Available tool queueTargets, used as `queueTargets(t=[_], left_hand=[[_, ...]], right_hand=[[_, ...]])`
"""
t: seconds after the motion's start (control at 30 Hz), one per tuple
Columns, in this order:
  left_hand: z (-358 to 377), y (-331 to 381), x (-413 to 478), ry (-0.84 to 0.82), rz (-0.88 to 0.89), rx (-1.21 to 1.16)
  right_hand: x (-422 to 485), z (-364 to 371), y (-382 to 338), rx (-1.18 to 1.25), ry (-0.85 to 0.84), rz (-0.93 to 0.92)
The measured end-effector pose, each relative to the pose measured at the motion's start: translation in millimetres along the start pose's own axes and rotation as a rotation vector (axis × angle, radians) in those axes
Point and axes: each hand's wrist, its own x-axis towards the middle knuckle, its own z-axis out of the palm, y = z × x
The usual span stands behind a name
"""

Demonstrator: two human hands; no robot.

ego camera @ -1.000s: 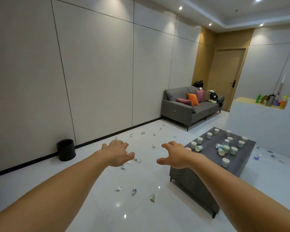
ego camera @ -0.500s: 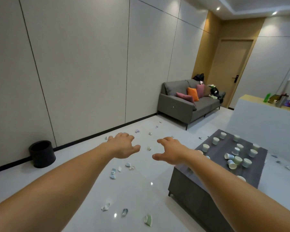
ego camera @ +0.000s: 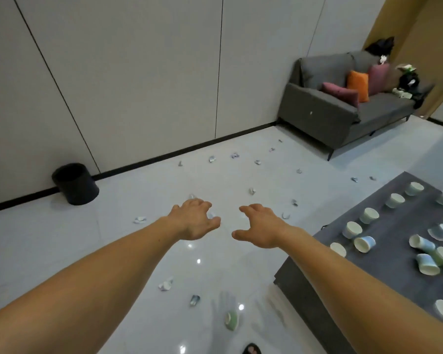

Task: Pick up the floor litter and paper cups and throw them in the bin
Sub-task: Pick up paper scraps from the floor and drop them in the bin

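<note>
The left hand (ego camera: 195,221) and right hand (ego camera: 260,226) are held out empty, fingers spread. Litter (ego camera: 166,284) is strewn below them on the floor (ego camera: 113,251), cups (ego camera: 366,243) rightward on the counter (ego camera: 404,223). All are judged light and crushable, best pinched at an edge.

Crumpled paper scraps (ego camera: 165,285) lie scattered over the glossy white tiled floor (ego camera: 108,251), with a black cylindrical bin (ego camera: 75,183) far left. At right, a dark grey low table (ego camera: 301,300) bears white paper cups (ego camera: 352,229), some tipped over.
</note>
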Motion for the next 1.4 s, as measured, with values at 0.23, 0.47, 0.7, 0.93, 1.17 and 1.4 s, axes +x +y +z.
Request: queueTargets(t=[0.23,0.47,0.7,0.93,1.17,1.4], left_hand=[[116,-7,114,-0.206,-0.173,-0.179],[312,-50,178,-0.482,-0.257,-0.299],[521,-103,218,-0.614,-0.337,-0.428],[688,-143,238,-0.663,-0.379,-0.492],[756,-150,235,-0.649,-0.398,-0.582],[729,-140,241,-0.594,-0.422,-0.749]], right_hand=[[135,86,92,0.132,-0.23,0.001],[219,290,162,0.244,-0.385,0.075],[267,533,218,0.279,-0.465,0.206],[295,716,261,0.127,-0.407,0.203],[311,788,273,-0.018,-0.173,0.114],[299,759,225,0.176,-0.085,0.013]])
